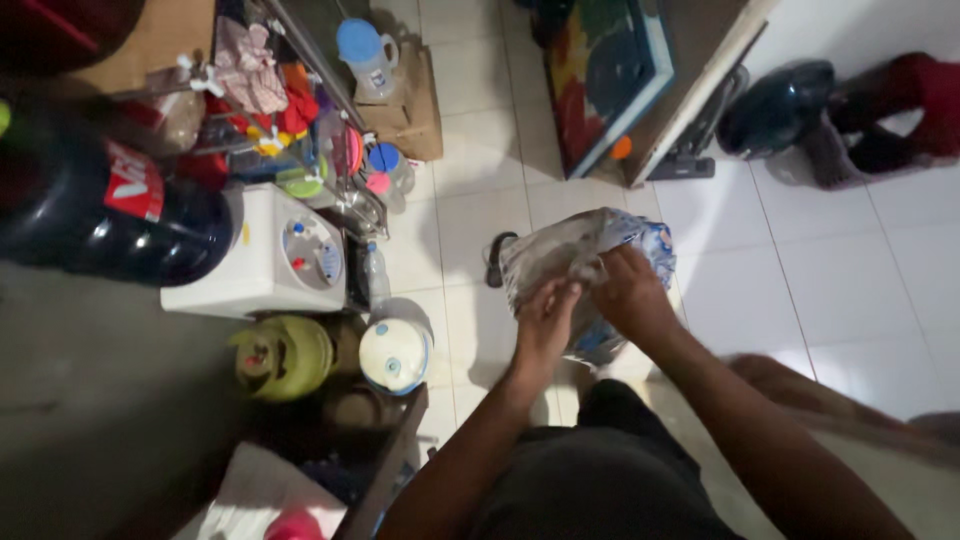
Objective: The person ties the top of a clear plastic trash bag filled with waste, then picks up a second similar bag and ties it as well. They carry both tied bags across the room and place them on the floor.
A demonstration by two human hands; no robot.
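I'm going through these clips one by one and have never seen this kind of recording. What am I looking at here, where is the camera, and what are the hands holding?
There is no machine here: a person wears one camera on the head, so the single picture looks straight down past their dark clothing to a white tiled floor. Both bare hands meet on a crumpled plastic bag, grey-white with blue at its far side. The left hand pinches its near edge and the right hand grips it beside that. What is inside the bag cannot be told. To the left stand a white water dispenser with a dark blue bottle, a green gas cylinder and a cluttered rack.
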